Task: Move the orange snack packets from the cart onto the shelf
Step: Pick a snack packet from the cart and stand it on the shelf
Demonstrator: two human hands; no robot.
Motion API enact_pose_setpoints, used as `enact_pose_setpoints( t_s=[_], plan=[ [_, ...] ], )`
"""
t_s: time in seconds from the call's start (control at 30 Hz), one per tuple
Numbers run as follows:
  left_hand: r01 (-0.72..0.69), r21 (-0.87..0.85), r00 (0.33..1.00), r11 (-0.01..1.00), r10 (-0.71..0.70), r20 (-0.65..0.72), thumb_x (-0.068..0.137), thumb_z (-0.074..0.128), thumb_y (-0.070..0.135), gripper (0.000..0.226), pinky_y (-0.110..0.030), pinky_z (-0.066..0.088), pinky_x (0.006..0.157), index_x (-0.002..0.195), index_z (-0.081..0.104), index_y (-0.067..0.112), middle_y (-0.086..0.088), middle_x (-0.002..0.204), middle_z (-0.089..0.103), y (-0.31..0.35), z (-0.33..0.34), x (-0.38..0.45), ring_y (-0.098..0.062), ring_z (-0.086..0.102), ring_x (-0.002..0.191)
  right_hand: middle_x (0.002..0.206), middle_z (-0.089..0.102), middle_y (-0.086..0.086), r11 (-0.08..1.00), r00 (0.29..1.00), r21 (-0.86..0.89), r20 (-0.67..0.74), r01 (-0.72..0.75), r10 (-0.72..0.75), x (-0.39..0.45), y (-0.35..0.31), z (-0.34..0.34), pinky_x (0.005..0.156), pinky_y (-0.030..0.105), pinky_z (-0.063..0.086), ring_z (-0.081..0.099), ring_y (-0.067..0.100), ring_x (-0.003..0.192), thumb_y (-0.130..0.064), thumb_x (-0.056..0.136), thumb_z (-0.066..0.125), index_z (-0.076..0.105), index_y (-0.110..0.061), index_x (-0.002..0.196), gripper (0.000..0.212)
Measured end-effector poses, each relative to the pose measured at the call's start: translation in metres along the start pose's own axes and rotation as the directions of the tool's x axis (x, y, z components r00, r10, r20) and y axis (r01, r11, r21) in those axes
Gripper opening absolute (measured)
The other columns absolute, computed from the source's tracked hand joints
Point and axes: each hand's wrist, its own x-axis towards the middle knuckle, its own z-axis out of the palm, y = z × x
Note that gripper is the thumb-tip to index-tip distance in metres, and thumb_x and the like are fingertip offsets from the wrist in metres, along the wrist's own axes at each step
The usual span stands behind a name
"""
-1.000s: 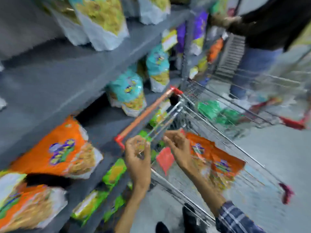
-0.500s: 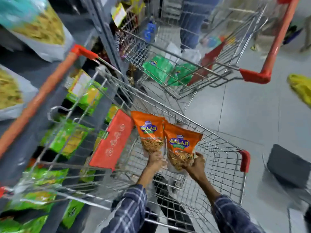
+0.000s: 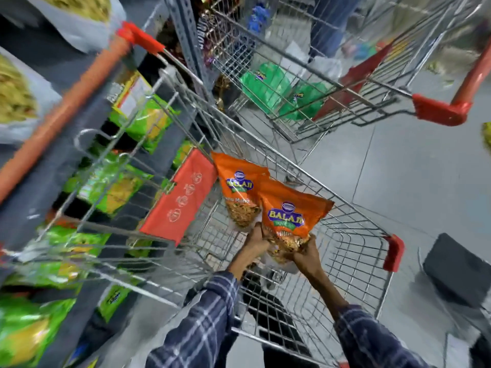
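Two orange snack packets stand side by side inside the wire cart (image 3: 353,251). The left orange packet (image 3: 239,181) is gripped at its lower end by my left hand (image 3: 255,239). My right hand (image 3: 305,252) grips the bottom of the right orange packet (image 3: 289,216), which overlaps the left one. Both hands are down in the cart basket, sleeves in blue plaid. The grey shelf (image 3: 47,181) runs along the left, beside the cart.
Green snack packets (image 3: 114,181) fill the shelf levels at left, white ones (image 3: 16,96) higher up. A second cart (image 3: 438,110) with green packets (image 3: 263,83) stands ahead, a person's legs behind it. A dark box (image 3: 457,272) lies on the floor at right.
My view swung from the shelf down into the cart. Both hands went from the cart's handle area into the basket and took hold of one orange packet each.
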Motion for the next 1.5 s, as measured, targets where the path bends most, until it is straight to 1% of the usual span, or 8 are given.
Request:
enact_pose_setpoints(
  t_s=[0.13,0.27,0.33,0.43,0.63,1.0,1.33,1.5],
  plan=[
    [-0.098,-0.012,0.985,0.995,0.095,-0.146,0.044,0.091,0.04,0.087,-0.05,0.051,0.103,0.121,0.056,0.024,-0.002,0.122,0.069,-0.041,-0.034,-0.025,-0.024,0.065,0.115,0.125,0.056,0.017,0.987,0.984,0.009,0.07,0.162,-0.162,-0.058,-0.051,-0.003,0.092,0.044,0.055,0.061,0.034,0.113,-0.007,0.061,0.088,0.044,-0.041,0.112,0.076],
    [-0.266,-0.052,0.897,0.963,0.228,-0.378,0.048,0.088,0.033,0.092,-0.047,0.053,0.1,0.129,0.05,0.015,-0.008,0.121,0.068,0.001,-0.084,-0.157,-0.025,0.065,0.112,0.123,0.06,0.009,0.926,0.908,0.054,0.183,0.374,-0.377,-0.113,-0.119,0.007,0.094,0.05,0.055,0.064,0.026,0.111,-0.033,0.05,0.095,0.041,-0.048,0.118,0.088],
    [-0.348,-0.043,0.83,0.937,0.286,-0.479,0.06,0.09,0.021,0.082,-0.038,0.054,0.095,0.13,0.049,0.012,-0.008,0.122,0.067,0.02,-0.109,-0.22,-0.025,0.064,0.112,0.121,0.063,0.006,0.883,0.849,0.141,0.241,0.448,-0.47,-0.145,-0.166,0.015,0.092,0.035,0.059,0.069,0.009,0.106,-0.01,0.056,0.096,0.041,-0.035,0.132,0.096],
    [-0.515,-0.061,0.706,0.855,0.383,-0.596,0.063,0.089,0.008,0.074,-0.024,0.055,0.085,0.125,0.049,0.014,-0.001,0.113,0.069,0.038,-0.152,-0.304,-0.017,0.066,0.104,0.109,0.064,-0.006,0.811,0.734,0.278,0.345,0.516,-0.585,-0.188,-0.235,0.031,0.073,0.006,0.055,0.068,-0.017,0.086,0.016,0.066,0.084,0.042,-0.01,0.132,0.082],
    [-0.716,0.117,0.318,0.688,0.472,-0.822,0.06,0.092,0.014,0.054,-0.019,0.056,0.077,0.099,0.058,0.027,0.019,0.085,0.074,0.059,-0.225,-0.45,-0.007,0.07,0.086,0.119,0.072,0.005,0.563,0.432,0.32,0.396,0.762,-0.81,-0.259,-0.367,0.075,0.091,0.038,0.058,0.072,0.018,0.108,-0.022,0.056,0.096,0.054,-0.023,0.126,0.082],
    [-0.803,0.353,-0.186,0.481,0.361,-0.914,0.057,0.092,0.014,0.053,-0.036,0.06,0.083,0.102,0.062,0.015,-0.002,0.095,0.077,0.084,-0.321,-0.622,-0.019,0.073,0.09,0.107,0.076,-0.009,0.239,-0.017,0.519,0.439,0.821,-0.898,-0.402,-0.542,0.143,0.078,0.014,0.054,0.07,-0.003,0.095,-0.019,0.068,0.091,0.064,-0.022,0.116,0.055],
    [-0.78,0.353,-0.339,0.517,0.125,-0.933,0.07,0.087,0.019,0.046,-0.028,0.051,0.076,0.104,0.057,0.019,-0.002,0.101,0.069,0.105,-0.402,-0.613,-0.017,0.066,0.089,0.12,0.074,0.016,0.36,-0.013,0.635,0.503,0.684,-0.864,-0.413,-0.623,0.237,0.102,0.059,0.052,0.069,0.037,0.115,-0.029,0.054,0.095,0.066,-0.012,0.12,0.074],
    [-0.767,0.376,-0.384,0.519,0.098,-0.918,0.075,0.083,0.022,0.046,-0.027,0.046,0.075,0.11,0.055,0.015,-0.002,0.105,0.066,0.115,-0.445,-0.606,-0.013,0.061,0.087,0.125,0.072,0.018,0.422,0.004,0.629,0.554,0.653,-0.832,-0.41,-0.657,0.281,0.107,0.06,0.048,0.067,0.038,0.119,-0.007,0.068,0.084,0.056,-0.005,0.131,0.07]
  ],
)
